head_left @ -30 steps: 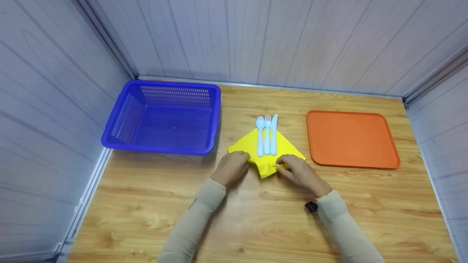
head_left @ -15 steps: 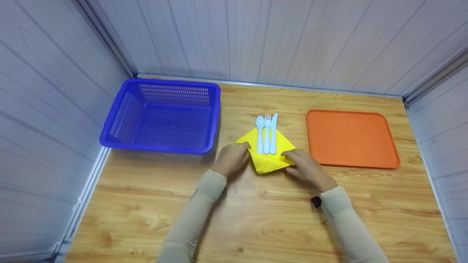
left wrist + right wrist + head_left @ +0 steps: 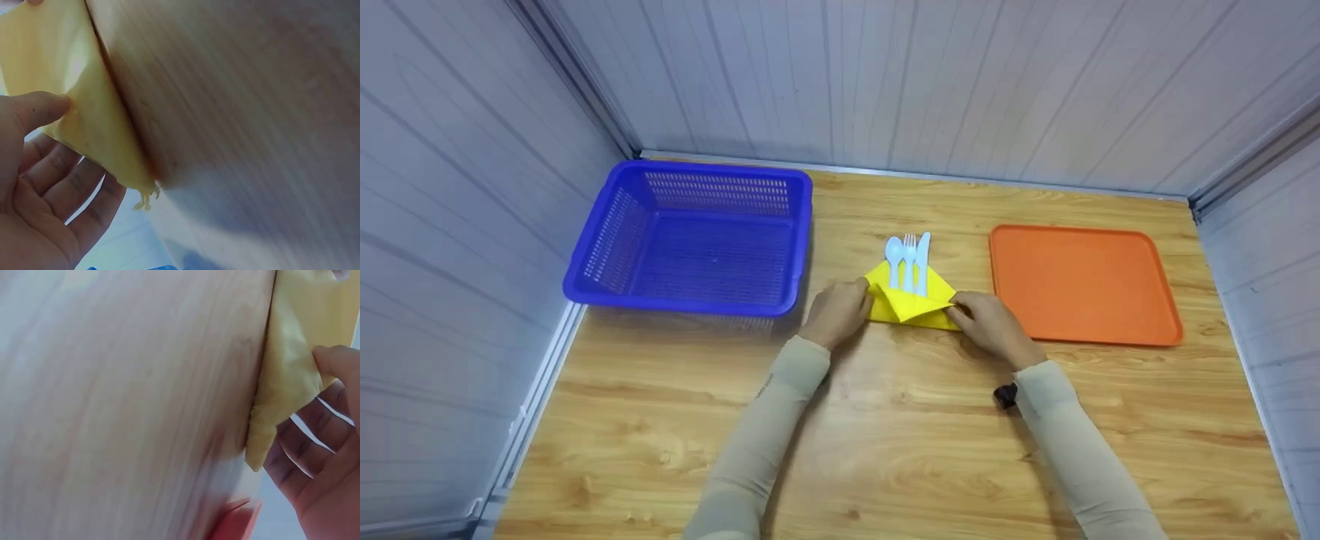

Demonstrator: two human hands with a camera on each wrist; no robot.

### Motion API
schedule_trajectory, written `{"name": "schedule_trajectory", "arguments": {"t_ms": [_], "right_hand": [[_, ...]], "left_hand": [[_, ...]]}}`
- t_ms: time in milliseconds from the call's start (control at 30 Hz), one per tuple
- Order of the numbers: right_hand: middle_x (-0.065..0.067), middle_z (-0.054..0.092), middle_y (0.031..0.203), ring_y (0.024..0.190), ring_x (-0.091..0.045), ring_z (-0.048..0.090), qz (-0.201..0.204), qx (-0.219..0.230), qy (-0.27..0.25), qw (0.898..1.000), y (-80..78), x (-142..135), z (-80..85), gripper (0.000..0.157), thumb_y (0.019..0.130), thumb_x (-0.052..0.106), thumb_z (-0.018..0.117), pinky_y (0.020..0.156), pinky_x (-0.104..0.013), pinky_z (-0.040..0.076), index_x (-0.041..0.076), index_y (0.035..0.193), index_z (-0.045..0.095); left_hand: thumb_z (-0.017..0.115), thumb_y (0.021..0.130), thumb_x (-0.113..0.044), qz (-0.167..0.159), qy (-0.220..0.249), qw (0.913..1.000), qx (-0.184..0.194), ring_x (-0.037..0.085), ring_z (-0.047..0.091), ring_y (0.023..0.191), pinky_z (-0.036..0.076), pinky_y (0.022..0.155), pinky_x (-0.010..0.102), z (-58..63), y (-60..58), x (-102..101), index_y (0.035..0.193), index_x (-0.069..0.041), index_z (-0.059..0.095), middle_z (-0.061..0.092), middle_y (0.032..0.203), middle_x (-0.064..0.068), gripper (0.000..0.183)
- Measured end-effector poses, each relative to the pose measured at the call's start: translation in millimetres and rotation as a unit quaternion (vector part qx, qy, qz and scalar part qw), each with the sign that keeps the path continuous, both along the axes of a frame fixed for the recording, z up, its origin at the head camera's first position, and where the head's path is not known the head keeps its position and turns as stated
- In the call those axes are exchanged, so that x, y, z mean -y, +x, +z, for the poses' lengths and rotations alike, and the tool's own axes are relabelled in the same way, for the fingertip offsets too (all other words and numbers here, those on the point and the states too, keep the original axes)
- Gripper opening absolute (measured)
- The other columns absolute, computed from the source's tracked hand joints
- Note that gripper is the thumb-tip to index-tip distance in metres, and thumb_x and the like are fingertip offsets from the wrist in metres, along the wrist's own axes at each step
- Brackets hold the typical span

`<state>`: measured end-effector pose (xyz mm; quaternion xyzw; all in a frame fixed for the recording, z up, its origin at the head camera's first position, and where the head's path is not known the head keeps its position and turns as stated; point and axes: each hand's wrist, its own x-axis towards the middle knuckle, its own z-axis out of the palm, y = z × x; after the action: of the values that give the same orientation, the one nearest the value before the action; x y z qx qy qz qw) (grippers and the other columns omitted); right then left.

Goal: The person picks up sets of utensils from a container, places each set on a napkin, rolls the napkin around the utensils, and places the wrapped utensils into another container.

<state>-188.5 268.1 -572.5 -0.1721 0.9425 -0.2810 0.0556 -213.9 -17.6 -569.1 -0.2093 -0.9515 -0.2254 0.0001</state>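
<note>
A yellow cloth napkin [image 3: 915, 306] lies folded on the table, its near part turned up over the handles of the cutlery. A light blue spoon [image 3: 894, 252], fork [image 3: 910, 259] and knife [image 3: 923, 255] lie side by side on it, heads pointing away and handle ends hidden under the fold. My left hand [image 3: 838, 309] pinches the napkin's left side, thumb [image 3: 50, 108] on top and fingers beneath. At the right side, my right hand [image 3: 988, 322] pinches the cloth between thumb [image 3: 336, 360] and fingers.
An indigo plastic basket [image 3: 682, 306] with slotted walls stands at the back left. An orange tray [image 3: 1084, 285] lies to the right, near my right hand. White panels [image 3: 885, 82] enclose the wooden table [image 3: 855, 450] at the back and sides.
The near corner of the napkin has been lifted and folded away from me over the cutlery handles. Both hands have moved slightly forward with the cloth.
</note>
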Motion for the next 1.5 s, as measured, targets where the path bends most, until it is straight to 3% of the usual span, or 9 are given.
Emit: {"name": "schedule_trajectory", "arguments": {"t_ms": [233,600,700,833,933,1033,1133,1333,1500], "right_hand": [[-0.003,0.061,0.080,0.068,-0.019,0.053,-0.022,-0.001,0.034,0.999,-6.5,0.7,-1.8,0.021,0.101,0.026,0.060,0.062,-0.036,0.047,0.009,0.089,0.065],[-0.006,0.062,0.085,0.071,-0.021,0.055,-0.048,0.023,0.062,0.997,-9.9,4.1,-1.6,0.020,0.101,0.026,0.061,0.064,-0.036,0.048,0.007,0.095,0.064],[-0.005,0.062,0.084,0.069,-0.021,0.055,-0.056,0.032,0.065,0.996,-10.4,4.6,-1.0,0.021,0.102,0.027,0.060,0.063,-0.035,0.048,0.007,0.094,0.063],[-0.005,0.061,0.082,0.068,-0.020,0.054,-0.057,0.032,0.063,0.996,-11.1,5.6,-0.3,0.021,0.101,0.026,0.061,0.062,-0.035,0.048,0.007,0.092,0.063],[-0.005,0.061,0.082,0.068,-0.020,0.054,-0.056,0.031,0.060,0.996,-11.8,6.2,-0.7,0.021,0.101,0.025,0.060,0.061,-0.035,0.047,0.008,0.092,0.063],[-0.004,0.061,0.081,0.068,-0.020,0.055,-0.062,0.029,0.059,0.996,-12.7,7.0,-2.0,0.021,0.101,0.026,0.061,0.061,-0.035,0.048,0.008,0.091,0.063],[-0.004,0.061,0.081,0.068,-0.020,0.055,-0.067,0.029,0.060,0.995,-13.1,8.8,-2.4,0.020,0.101,0.026,0.062,0.061,-0.034,0.048,0.008,0.091,0.063],[-0.005,0.061,0.081,0.069,-0.021,0.055,-0.062,0.035,0.067,0.995,-12.9,10.3,-3.0,0.020,0.100,0.025,0.062,0.061,-0.035,0.048,0.007,0.092,0.063],[-0.005,0.061,0.082,0.070,-0.021,0.055,-0.069,0.037,0.071,0.994,-13.5,8.8,-2.3,0.021,0.100,0.027,0.062,0.062,-0.035,0.048,0.007,0.093,0.063]], "left_hand": [[0.059,0.096,-0.011,0.024,0.000,0.9997,0.008,0.032,0.066,0.071,0.054,0.061,0.045,-2.4,-6.5,-3.7,0.088,-0.004,0.064,0.066,0.077,0.010,0.011],[0.056,0.094,-0.002,0.037,-0.018,0.9985,-0.036,0.036,0.066,0.070,0.055,0.059,0.046,-7.9,-5.1,-8.1,0.087,0.000,0.063,0.064,0.078,0.015,0.010],[0.056,0.093,0.000,0.044,-0.042,0.9956,-0.071,0.034,0.066,0.070,0.055,0.058,0.044,-8.7,-3.6,-11.2,0.090,0.001,0.064,0.064,0.081,0.016,0.009],[0.058,0.091,0.003,0.054,-0.102,0.9848,-0.130,0.030,0.064,0.075,0.056,0.062,0.040,-3.2,4.1,-20.4,0.094,0.001,0.068,0.063,0.087,0.015,0.010],[0.058,0.091,0.004,0.009,-0.124,0.9829,-0.136,0.029,0.064,0.086,0.056,0.069,0.040,4.3,15.8,-32.7,0.101,0.001,0.068,0.065,0.097,0.015,0.015],[0.054,0.096,0.000,-0.069,-0.136,0.9823,-0.109,0.032,0.063,0.106,0.056,0.084,0.041,7.8,27.2,-46.5,0.117,0.001,0.066,0.064,0.118,0.019,0.024],[0.048,0.103,-0.010,-0.111,-0.165,0.9772,-0.075,0.034,0.054,0.126,0.048,0.101,0.042,5.6,32.9,-57.3,0.134,0.000,0.058,0.053,0.140,0.021,0.034],[0.039,0.108,-0.015,-0.116,-0.197,0.9734,-0.011,0.033,0.041,0.139,0.040,0.109,0.043,-0.1,33.1,-65.0,0.147,-0.005,0.049,0.041,0.153,0.018,0.041],[0.038,0.108,-0.012,-0.117,-0.201,0.9727,-0.008,0.034,0.042,0.138,0.045,0.105,0.045,-0.8,32.1,-68.3,0.147,-0.007,0.048,0.041,0.153,0.019,0.041]]}}
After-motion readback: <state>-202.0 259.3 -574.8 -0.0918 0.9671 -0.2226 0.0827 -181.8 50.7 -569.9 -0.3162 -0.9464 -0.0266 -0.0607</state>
